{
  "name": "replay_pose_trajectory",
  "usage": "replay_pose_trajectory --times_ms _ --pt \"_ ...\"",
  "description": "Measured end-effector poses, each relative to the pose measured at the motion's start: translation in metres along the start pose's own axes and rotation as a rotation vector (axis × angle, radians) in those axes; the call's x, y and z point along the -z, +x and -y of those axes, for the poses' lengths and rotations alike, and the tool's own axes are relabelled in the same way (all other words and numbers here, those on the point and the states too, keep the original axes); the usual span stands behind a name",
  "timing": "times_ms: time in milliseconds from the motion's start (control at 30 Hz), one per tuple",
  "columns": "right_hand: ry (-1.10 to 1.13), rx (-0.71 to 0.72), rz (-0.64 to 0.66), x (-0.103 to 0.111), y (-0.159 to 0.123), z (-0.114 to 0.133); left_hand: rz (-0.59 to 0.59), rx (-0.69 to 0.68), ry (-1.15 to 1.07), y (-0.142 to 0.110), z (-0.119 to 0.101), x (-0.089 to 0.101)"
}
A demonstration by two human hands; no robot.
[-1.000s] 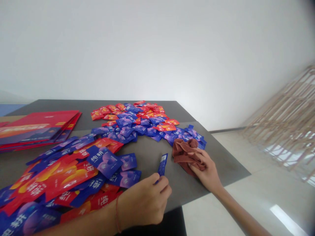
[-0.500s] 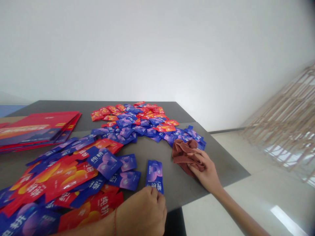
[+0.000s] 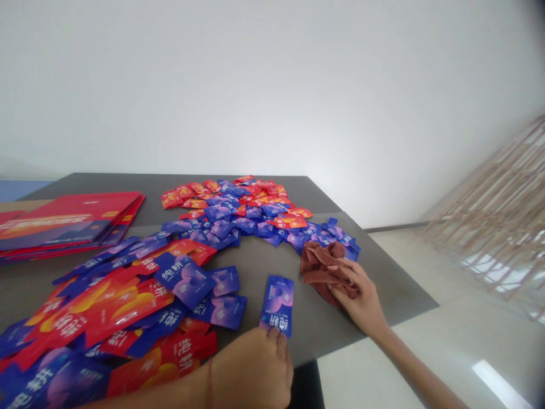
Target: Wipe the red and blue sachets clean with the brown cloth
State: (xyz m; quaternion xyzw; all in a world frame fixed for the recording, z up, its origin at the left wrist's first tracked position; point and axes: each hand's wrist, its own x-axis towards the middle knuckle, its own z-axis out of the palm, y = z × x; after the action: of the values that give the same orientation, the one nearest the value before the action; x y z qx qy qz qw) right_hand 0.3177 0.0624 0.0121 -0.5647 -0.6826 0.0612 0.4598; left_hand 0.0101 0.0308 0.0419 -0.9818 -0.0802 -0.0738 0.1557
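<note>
At left, packets (image 3: 123, 304) lie heaped, untouched; the left hand (image 3: 253, 369) curls at the near edge of one blue packet (image 3: 278, 301) set apart on the table (image 3: 389, 284), its grip unclear; a bunched brown cloth (image 3: 323, 267) is pinched in the half-closed right hand (image 3: 361, 301).

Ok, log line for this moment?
left hand: touching near end of blue sachet; right hand: gripping brown cloth; on grey table: mixed red and blue sachets, stacked red-purple packaging
</note>
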Motion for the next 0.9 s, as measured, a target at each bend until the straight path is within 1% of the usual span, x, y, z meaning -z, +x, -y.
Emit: replay_pose_trajectory --times_ms 100,200,267,333,400,433,533,667,767,900 --pt "-0.007 -0.001 0.003 0.000 0.000 -0.001 0.042 0.069 -0.074 -0.005 -0.008 -0.005" --pt "-0.009 0.007 0.000 0.000 -0.001 -0.003 0.078 0.085 -0.171 -0.010 -0.017 -0.006" --pt "-0.008 0.010 -0.001 0.001 -0.001 -0.003 0.129 0.141 -0.175 -0.011 -0.021 -0.003" --pt "-0.010 0.008 0.000 0.001 0.000 -0.003 0.216 0.227 -0.162 -0.009 -0.022 0.004" --pt "-0.013 0.006 0.001 0.001 0.000 -0.003 0.281 0.254 -0.165 -0.006 -0.020 0.012" --pt "-0.014 0.006 0.001 0.001 0.000 -0.003 0.292 0.251 -0.166 -0.004 -0.018 0.015" --pt "-0.011 0.009 0.000 0.000 0.000 -0.002 0.273 0.211 -0.162 -0.001 -0.013 0.018" --pt "-0.010 0.012 0.004 0.001 0.000 -0.001 0.232 0.147 -0.162 -0.001 -0.012 0.011" --pt "-0.010 0.013 0.004 0.001 0.000 -0.001 0.222 0.140 -0.143 0.000 -0.012 0.006" --pt "-0.013 0.011 -0.001 0.001 0.000 -0.001 0.237 0.147 -0.133 0.002 -0.011 0.009"
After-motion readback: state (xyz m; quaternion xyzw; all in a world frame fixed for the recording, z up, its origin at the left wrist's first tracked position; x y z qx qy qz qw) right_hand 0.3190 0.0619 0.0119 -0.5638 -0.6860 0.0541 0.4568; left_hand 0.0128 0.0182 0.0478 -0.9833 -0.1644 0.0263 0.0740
